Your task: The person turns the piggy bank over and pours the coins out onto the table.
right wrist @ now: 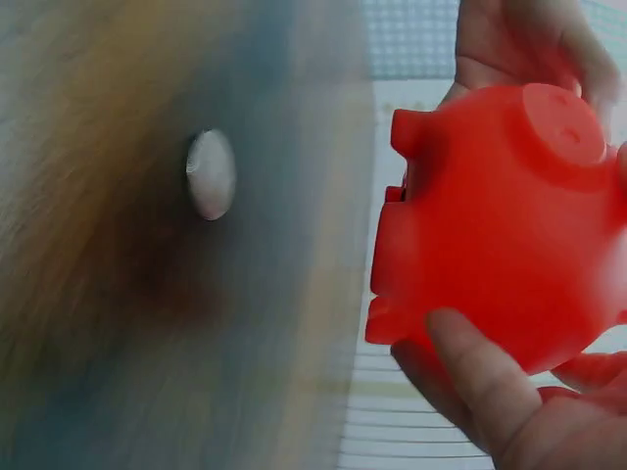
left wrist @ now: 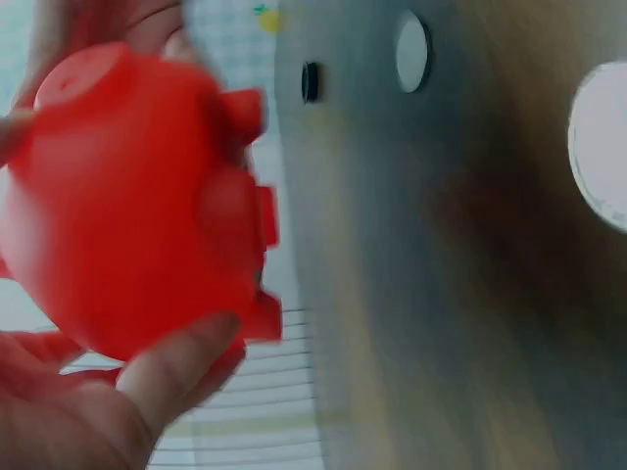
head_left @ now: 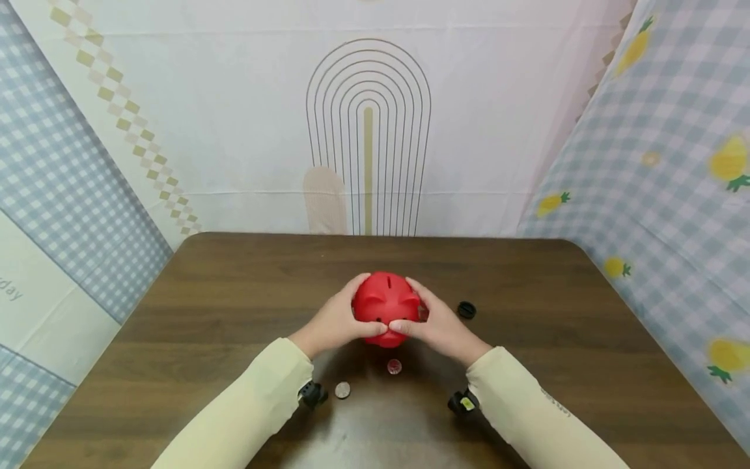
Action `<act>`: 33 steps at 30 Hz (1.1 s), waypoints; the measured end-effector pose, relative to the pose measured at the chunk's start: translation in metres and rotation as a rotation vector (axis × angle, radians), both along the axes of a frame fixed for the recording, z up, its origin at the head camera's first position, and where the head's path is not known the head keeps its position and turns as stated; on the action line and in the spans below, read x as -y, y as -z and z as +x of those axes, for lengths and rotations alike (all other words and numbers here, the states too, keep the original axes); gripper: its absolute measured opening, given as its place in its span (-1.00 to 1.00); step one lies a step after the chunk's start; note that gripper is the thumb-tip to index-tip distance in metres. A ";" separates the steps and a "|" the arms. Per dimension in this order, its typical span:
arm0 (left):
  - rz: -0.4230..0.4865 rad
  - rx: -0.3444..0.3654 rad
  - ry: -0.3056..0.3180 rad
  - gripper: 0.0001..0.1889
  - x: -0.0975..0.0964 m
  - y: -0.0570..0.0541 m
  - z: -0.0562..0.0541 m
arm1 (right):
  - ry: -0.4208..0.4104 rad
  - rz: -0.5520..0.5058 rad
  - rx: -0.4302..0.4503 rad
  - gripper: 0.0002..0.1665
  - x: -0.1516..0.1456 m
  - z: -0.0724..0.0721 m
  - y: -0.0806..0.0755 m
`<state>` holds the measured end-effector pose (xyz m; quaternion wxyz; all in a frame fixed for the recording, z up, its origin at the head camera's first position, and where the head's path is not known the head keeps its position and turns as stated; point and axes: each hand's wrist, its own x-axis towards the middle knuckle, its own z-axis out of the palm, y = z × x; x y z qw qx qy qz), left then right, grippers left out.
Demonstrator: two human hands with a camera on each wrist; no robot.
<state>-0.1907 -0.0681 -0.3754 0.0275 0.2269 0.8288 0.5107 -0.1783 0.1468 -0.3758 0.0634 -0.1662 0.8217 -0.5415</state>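
Note:
Both hands grip a red piggy bank from its two sides. In the head view its coin slot faces up and its snout points toward the person. My left hand has its thumb across the front of the bank, beside the snout. My right hand mirrors it, the thumbs' tips close together. Both wrist views show the bank's stubby legs raised above the tabletop. A coin lies near the left wrist. Another coin, tinted red, lies just in front of the bank.
A black round cap lies on the table to the right of the right hand. The brown wooden table ends at a patterned cloth backdrop. Checked cloth hangs at the right side.

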 end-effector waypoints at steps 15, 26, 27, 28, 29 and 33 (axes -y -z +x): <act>0.028 0.004 -0.021 -0.12 -0.002 0.003 0.005 | -0.010 -0.037 0.022 0.04 -0.007 -0.002 0.004; 0.205 0.142 0.023 0.00 0.002 -0.004 -0.002 | -0.011 -0.100 -0.046 0.11 -0.013 0.000 -0.006; 0.222 0.145 0.031 0.00 0.002 -0.004 -0.003 | -0.011 -0.099 -0.048 0.12 -0.014 -0.001 -0.006; 0.231 0.146 0.036 0.01 0.003 -0.003 -0.003 | -0.010 -0.096 -0.043 0.13 -0.014 -0.001 -0.006; 0.233 0.144 0.040 0.00 0.003 -0.003 -0.003 | -0.011 -0.091 -0.032 0.14 -0.014 -0.002 -0.005; 0.172 0.014 0.058 0.02 0.004 0.002 0.003 | -0.016 -0.025 -0.118 0.15 -0.015 0.004 0.001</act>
